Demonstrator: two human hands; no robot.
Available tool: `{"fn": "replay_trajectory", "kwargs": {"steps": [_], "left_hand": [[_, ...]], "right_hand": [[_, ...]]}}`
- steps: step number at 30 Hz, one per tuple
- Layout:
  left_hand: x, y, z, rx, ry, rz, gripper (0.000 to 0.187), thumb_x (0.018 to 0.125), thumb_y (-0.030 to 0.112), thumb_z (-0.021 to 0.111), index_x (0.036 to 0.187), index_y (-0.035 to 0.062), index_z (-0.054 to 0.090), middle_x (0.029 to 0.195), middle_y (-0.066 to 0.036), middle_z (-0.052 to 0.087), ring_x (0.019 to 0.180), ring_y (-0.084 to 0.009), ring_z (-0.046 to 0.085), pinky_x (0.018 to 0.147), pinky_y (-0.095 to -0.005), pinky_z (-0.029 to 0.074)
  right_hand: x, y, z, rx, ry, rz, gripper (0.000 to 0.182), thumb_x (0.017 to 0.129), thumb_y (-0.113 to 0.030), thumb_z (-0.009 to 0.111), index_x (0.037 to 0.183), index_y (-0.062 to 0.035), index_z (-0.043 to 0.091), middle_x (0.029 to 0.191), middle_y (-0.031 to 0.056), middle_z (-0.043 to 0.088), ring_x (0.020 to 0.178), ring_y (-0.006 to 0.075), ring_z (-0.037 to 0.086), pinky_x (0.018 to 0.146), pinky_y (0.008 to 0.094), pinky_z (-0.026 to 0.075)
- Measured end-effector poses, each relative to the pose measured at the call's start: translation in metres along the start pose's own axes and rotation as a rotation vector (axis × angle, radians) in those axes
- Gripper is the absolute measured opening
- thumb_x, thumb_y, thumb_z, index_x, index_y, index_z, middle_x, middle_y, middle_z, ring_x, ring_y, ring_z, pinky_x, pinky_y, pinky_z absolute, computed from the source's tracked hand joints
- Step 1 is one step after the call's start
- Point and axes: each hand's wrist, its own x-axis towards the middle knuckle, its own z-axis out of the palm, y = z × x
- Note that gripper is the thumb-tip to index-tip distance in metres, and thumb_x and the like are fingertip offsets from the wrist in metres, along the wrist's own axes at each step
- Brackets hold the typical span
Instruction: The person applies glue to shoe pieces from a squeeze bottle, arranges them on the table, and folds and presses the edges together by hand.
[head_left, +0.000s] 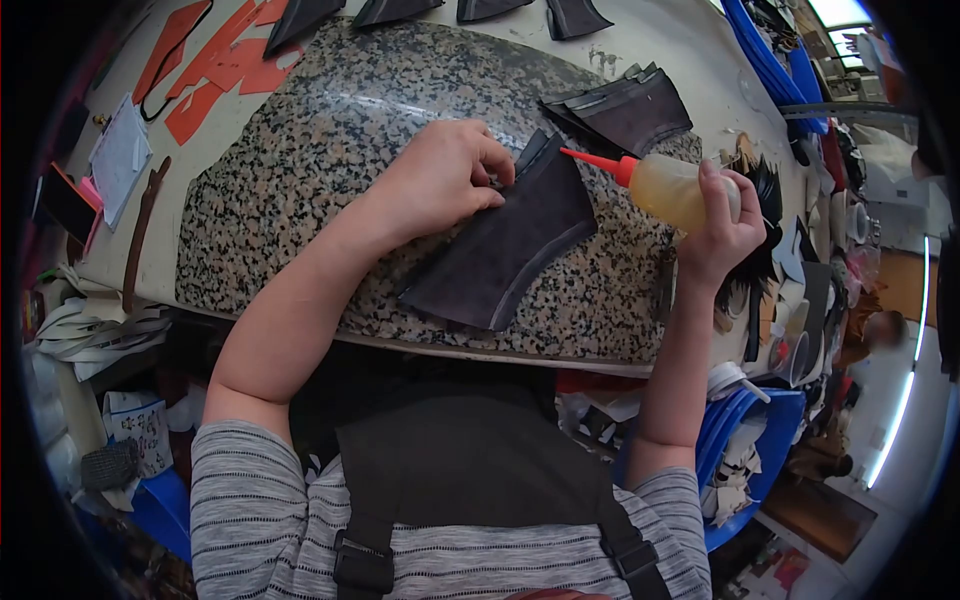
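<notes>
I see a dark, flat panel with a curved-in edge [525,240] on the speckled stone slab [340,130], its long axis slanting from lower left to upper right. The translucent bottle of yellowish liquid [668,190] aims its red tapered nozzle [606,163] left and slightly up, tip at the panel's upper end; I can't tell whether they touch. The right hand [725,228] wraps the bottle's base. The left hand's [445,175] fingertips meet the panel's left edge, pinching or merely resting, I can't tell.
</notes>
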Motion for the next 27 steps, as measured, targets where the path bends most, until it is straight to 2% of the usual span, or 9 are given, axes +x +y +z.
{"fn": "replay_trajectory", "kwargs": {"steps": [10,14,27], "left_hand": [[0.003,-0.005,0.002,0.032,0.047,0.047,0.011,0.078,-0.001,0.072,0.089,0.0009,0.072,0.091,-0.005,0.063,0.076,-0.0139,0.063,0.07,-0.0277,0.053],[0.004,-0.008,0.004,0.06,0.077,0.047,0.01,0.078,-0.001,0.072,0.087,0.0005,0.071,0.091,-0.006,0.062,0.075,-0.0148,0.064,0.071,-0.0284,0.053],[0.006,-0.013,0.007,0.127,0.117,0.095,0.006,0.077,0.005,0.072,0.082,0.0003,0.071,0.1,-0.008,0.062,0.084,-0.0209,0.066,0.076,-0.0321,0.053]], "right_hand": [[0.0,0.008,0.002,0.051,-0.125,0.102,0.018,0.08,-0.013,0.078,0.08,0.0008,0.066,0.076,0.0027,0.064,0.068,0.0081,0.057,0.067,0.0217,0.046],[-0.002,0.004,0.005,0.09,-0.098,0.099,0.019,0.079,-0.014,0.078,0.08,0.0009,0.065,0.076,0.002,0.063,0.068,0.0079,0.056,0.067,0.0213,0.045],[-0.035,-0.018,-0.001,0.013,-0.205,0.113,0.021,0.08,-0.016,0.077,0.082,0.0011,0.064,0.074,0.0016,0.062,0.067,0.0077,0.056,0.064,0.0202,0.044]]}}
